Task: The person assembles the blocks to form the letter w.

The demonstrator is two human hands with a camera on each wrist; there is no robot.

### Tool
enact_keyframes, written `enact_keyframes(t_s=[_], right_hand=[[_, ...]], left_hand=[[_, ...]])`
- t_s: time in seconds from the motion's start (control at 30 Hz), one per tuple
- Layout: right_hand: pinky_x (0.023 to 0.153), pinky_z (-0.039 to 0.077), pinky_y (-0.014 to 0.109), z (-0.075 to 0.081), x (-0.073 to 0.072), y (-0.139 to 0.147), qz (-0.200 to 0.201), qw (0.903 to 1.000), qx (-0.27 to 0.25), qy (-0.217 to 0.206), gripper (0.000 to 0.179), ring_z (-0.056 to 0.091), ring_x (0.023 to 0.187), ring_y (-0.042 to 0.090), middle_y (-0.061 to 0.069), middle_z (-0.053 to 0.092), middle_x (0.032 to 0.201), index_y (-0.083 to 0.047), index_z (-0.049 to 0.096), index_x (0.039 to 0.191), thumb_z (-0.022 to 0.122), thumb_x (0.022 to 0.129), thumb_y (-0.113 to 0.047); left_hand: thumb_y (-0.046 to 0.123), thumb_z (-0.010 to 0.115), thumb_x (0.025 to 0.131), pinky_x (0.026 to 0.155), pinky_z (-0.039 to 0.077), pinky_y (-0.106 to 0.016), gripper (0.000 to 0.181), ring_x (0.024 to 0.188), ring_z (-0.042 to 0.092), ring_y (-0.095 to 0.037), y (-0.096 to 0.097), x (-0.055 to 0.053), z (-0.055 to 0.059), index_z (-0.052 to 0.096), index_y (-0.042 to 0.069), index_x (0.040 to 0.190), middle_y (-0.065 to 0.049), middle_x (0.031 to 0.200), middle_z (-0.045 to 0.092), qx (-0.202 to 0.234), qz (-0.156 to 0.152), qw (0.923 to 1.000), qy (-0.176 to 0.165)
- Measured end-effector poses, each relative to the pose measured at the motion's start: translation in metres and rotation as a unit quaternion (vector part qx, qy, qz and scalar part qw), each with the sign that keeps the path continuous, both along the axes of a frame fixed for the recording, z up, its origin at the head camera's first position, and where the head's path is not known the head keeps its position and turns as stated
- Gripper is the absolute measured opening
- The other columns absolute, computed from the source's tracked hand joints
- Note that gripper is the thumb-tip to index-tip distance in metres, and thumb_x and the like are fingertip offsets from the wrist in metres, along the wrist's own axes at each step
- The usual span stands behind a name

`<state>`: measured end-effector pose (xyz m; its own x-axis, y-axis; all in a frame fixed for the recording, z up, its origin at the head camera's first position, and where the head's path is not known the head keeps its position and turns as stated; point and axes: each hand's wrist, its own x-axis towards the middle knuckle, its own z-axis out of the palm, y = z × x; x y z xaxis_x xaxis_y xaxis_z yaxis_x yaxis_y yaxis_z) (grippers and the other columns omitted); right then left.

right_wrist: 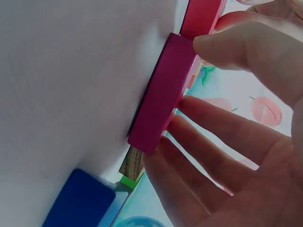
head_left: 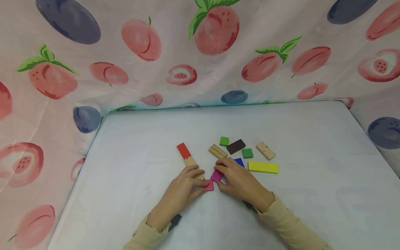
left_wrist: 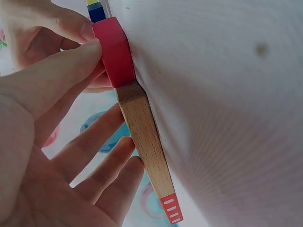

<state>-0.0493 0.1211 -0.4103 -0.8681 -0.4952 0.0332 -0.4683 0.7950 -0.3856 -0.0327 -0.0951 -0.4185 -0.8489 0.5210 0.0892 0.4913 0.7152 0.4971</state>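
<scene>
My left hand (head_left: 181,185) pinches a pinkish-red block (left_wrist: 116,52) by thumb and forefinger, as the left wrist view shows. Its other fingers lie along a plain wooden block (left_wrist: 147,137), whose end meets the pink one. At the far end of the wood a red block (head_left: 183,150) continues the line. My right hand (head_left: 242,178) holds a magenta block (right_wrist: 163,92), thumb at its near end and fingertips along its side. In the right wrist view, the magenta block's corner meets the pink block's end. A blue block (head_left: 239,162) is partly hidden behind the right hand.
Beyond the right hand lie a grooved wooden block (head_left: 217,151), two green blocks (head_left: 224,141), a dark brown block (head_left: 235,146), a speckled wooden block (head_left: 266,150) and a long yellow block (head_left: 263,167). A fruit-patterned cloth (head_left: 212,69) hangs behind the white table (head_left: 140,139).
</scene>
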Motion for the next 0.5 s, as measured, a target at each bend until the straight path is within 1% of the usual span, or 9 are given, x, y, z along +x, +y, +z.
enact_keyframes(t_s=[0.23,0.37,0.5], right_hand=[[0.1,0.052,0.04,0.0015,-0.0037,-0.0018,0.026,0.9996,0.003,-0.01,0.041,0.057,0.121,0.024,0.009,0.061,0.129,-0.002,0.07,0.119,0.08,0.082,-0.016],[0.1,0.052,0.039,0.0017,-0.0063,-0.0029,0.046,0.9989,0.002,-0.007,0.041,0.057,0.122,0.025,0.011,0.06,0.13,0.0,0.068,0.12,0.078,0.083,-0.013],[0.101,0.052,0.038,0.001,-0.0089,-0.0036,0.054,0.9985,-0.005,-0.008,0.042,0.056,0.124,0.025,0.011,0.06,0.131,0.001,0.068,0.121,0.078,0.083,-0.014]], left_hand=[[0.026,0.082,0.083,0.102,0.051,-0.04,0.023,0.133,0.048,-0.023,0.0,-0.0006,-0.0003,0.08,0.02,0.105,-0.003,0.125,0.068,0.002,0.0,1.0,0.005],[0.026,0.082,0.083,0.102,0.051,-0.039,0.022,0.132,0.049,-0.023,-0.0008,-0.0006,-0.0009,0.081,0.02,0.104,-0.003,0.124,0.068,0.001,-0.001,1.0,0.009],[0.026,0.082,0.083,0.102,0.051,-0.038,0.022,0.132,0.049,-0.023,-0.0008,-0.0008,-0.0012,0.08,0.02,0.105,-0.003,0.124,0.068,0.001,-0.002,1.0,0.008]])
